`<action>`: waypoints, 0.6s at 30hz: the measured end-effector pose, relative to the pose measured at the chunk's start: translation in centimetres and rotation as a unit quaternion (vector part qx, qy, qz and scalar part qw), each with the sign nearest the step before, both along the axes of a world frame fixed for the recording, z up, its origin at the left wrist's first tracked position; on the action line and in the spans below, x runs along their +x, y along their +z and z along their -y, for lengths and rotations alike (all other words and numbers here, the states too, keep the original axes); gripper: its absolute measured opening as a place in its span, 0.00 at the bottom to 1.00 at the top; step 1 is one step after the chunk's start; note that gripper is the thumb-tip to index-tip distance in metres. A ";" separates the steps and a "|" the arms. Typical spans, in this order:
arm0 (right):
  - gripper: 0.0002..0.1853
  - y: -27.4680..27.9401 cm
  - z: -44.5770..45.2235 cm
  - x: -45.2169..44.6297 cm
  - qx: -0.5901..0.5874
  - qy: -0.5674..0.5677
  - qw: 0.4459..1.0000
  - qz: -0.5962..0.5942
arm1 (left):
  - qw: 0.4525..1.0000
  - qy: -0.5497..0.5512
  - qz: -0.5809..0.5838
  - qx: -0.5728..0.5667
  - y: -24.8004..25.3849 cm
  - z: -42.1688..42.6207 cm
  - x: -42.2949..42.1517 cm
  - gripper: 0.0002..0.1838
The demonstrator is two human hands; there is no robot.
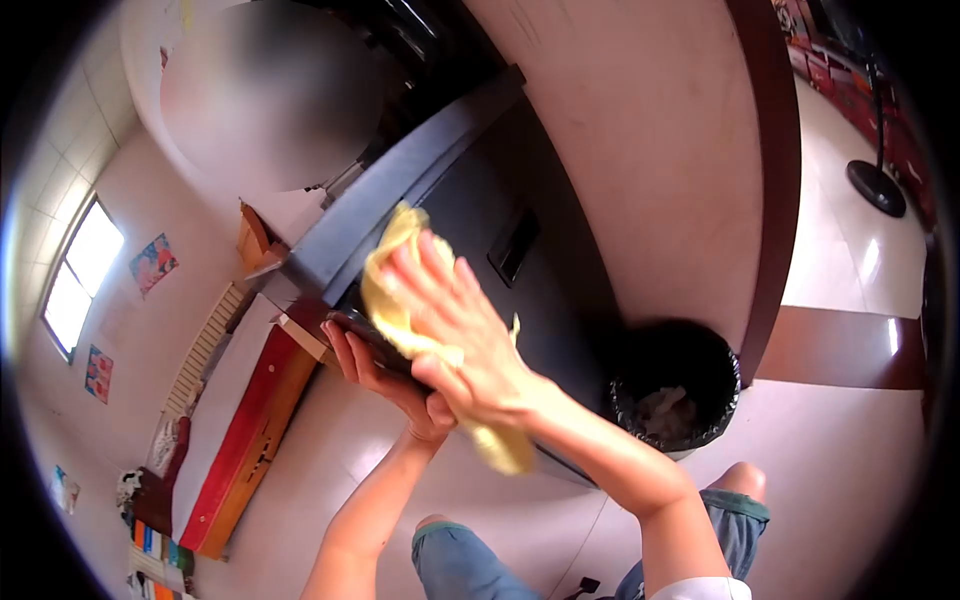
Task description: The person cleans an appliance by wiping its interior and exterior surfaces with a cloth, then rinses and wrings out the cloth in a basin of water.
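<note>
We are pressing a crumpled, soft yellow cloth (383, 290) against a dark, glossy, hard-edged object (388, 352) with our right hand (462, 325), whose fingers are lying nearly straight and slightly parted over the cloth, holding it beneath them. A loose end of the cloth is hanging on the near side, below the right wrist. Our left hand (393, 385) is supporting the object from the near left, its fingers curling part-way closed around the underside. Both hands are working at the left end of a dark grey, flat-sided bench (400, 170); we are not able to tell whether the object is joining onto it. A black rectangular recess (513, 248) is showing in the bench's side, to the right of the cloth. Farther right, a round bin with a black plastic liner (728, 372) is standing on the pale, glossy floor (840, 445), and crumpled whitish paper (668, 412) is lying inside it.
</note>
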State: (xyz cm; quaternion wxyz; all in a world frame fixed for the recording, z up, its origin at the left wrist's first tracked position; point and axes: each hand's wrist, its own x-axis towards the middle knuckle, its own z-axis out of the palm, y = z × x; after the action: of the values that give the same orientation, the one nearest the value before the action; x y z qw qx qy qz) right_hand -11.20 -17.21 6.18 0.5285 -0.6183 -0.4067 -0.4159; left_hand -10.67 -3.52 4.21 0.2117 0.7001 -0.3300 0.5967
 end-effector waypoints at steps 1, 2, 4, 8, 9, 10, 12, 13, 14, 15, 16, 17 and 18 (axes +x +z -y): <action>0.36 -1.4 -0.5 -0.3 -0.011 -0.006 1.000 0.006 | 0.997 0.067 -0.029 -0.002 0.1 0.4 -0.7 0.53; 0.37 -2.7 -0.7 -0.3 -0.024 -0.014 1.000 0.013 | 0.997 0.067 -0.039 0.004 0.1 0.3 -0.8 0.54; 0.36 -4.4 -0.2 0.3 -0.074 -0.098 0.992 0.017 | 0.998 0.014 -0.050 -0.020 0.0 0.6 -0.7 0.55; 0.34 -0.5 1.3 3.1 0.012 -0.145 0.989 0.009 | 0.999 -0.032 -0.030 -0.020 0.5 1.2 -0.4 0.56; 0.33 0.6 1.7 4.8 0.049 -0.166 0.985 -0.012 | 0.999 -0.009 -0.038 -0.009 0.5 1.1 -0.6 0.56; 0.32 1.4 2.1 6.7 0.085 -0.184 0.979 -0.034 | 0.999 0.016 -0.048 0.002 0.6 0.9 -0.9 0.56; 0.32 1.4 4.8 10.8 0.095 -0.192 0.965 -0.148 | 0.999 0.019 -0.043 -0.011 0.0 0.3 -0.5 0.56; 0.32 0.6 6.0 13.3 0.147 -0.172 0.961 -0.161 | 0.999 0.019 -0.027 -0.006 0.0 0.4 -0.2 0.55; 0.33 -0.4 7.1 15.2 0.199 -0.152 0.952 -0.175 | 1.000 0.019 -0.011 0.000 0.1 0.4 -0.1 0.54; 0.33 -1.4 8.2 15.8 0.171 -0.174 0.949 -0.200 | 1.000 0.013 -0.011 0.000 0.1 0.4 0.0 0.53; 0.34 -2.3 9.1 16.1 0.143 -0.196 0.944 -0.223 | 1.000 0.007 -0.010 0.000 0.2 0.4 0.0 0.53; 0.34 -3.7 9.4 16.0 0.160 -0.186 0.946 -0.212 | 1.000 0.000 -0.009 0.000 0.2 0.4 0.1 0.52; 0.34 -5.5 9.1 15.3 0.177 -0.175 0.948 -0.201 | 1.000 0.003 -0.009 -0.001 0.1 0.4 0.0 0.52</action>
State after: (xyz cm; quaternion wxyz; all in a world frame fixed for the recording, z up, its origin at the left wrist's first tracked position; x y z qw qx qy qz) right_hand 4.08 -26.32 0.73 0.6190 -0.6473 -0.0977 -0.4339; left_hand -10.67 -3.96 4.32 0.2134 0.7063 -0.3254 0.5914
